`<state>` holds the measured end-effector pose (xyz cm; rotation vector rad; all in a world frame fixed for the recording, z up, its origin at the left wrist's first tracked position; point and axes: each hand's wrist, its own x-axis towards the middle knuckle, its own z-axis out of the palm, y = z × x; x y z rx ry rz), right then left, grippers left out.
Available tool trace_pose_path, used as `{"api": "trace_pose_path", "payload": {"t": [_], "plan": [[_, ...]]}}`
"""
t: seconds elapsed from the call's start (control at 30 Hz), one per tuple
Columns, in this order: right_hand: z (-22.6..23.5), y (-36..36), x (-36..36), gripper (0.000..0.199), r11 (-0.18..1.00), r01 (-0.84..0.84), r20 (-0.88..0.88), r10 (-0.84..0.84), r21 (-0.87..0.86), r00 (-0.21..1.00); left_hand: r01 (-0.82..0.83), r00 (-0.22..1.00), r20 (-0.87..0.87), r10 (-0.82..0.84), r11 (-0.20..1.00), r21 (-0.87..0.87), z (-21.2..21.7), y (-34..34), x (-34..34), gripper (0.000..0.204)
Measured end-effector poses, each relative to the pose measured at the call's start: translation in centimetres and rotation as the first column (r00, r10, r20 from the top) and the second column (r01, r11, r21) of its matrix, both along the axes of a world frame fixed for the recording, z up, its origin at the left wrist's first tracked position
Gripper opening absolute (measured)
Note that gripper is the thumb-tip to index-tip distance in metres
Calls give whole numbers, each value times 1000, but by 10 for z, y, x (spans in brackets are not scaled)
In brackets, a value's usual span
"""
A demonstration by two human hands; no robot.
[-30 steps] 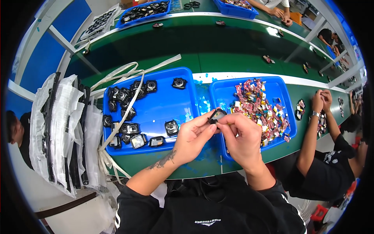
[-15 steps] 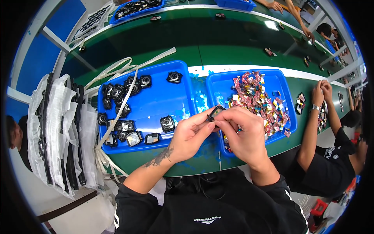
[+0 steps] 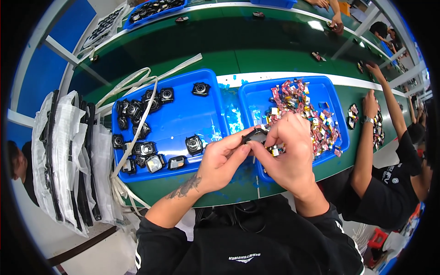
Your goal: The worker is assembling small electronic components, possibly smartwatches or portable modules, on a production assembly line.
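Head view is showing 2 bare hands meeting over the gap between 2 blue trays on a green bench (image 3: 275, 59). Left hand (image 3: 223, 161) and right hand (image 3: 288, 153) are both pinching a small black part (image 3: 255, 135), fingers closed around it from either side, just above the near edge of the right tray (image 3: 337, 110). That tray is holding a heap of small colourful pieces (image 3: 302, 107). Left tray (image 3: 183, 121) is carrying more black parts (image 3: 137, 137). White strapping (image 3: 137, 98) is trailing across it.
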<state>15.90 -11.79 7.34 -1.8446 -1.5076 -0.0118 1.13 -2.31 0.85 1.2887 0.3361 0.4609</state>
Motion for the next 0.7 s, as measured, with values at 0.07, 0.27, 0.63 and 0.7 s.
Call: {"api": "trace_pose_path", "payload": {"t": [0.07, 0.27, 0.63, 0.7], "plan": [[-6, 2, 0, 25, 999, -8, -9, 9, 42, 1000, -12, 999, 38, 13, 999, -45, 2, -1, 3, 40], [-31, -2, 8, 34, 990, -52, -698, 127, 128, 704, -41, 994, 78, 73, 936, -349, 6, 3, 9, 38], [-42, -11, 0, 22, 994, -60, -761, 111, 95, 639, -185, 976, 106, 191, 981, -62, 6, 7, 7, 34], [-40, -9, -1, 18, 996, -62, -747, 88, 63, 659, -156, 982, 123, 145, 984, 85, 4, 6, 6, 30]]}}
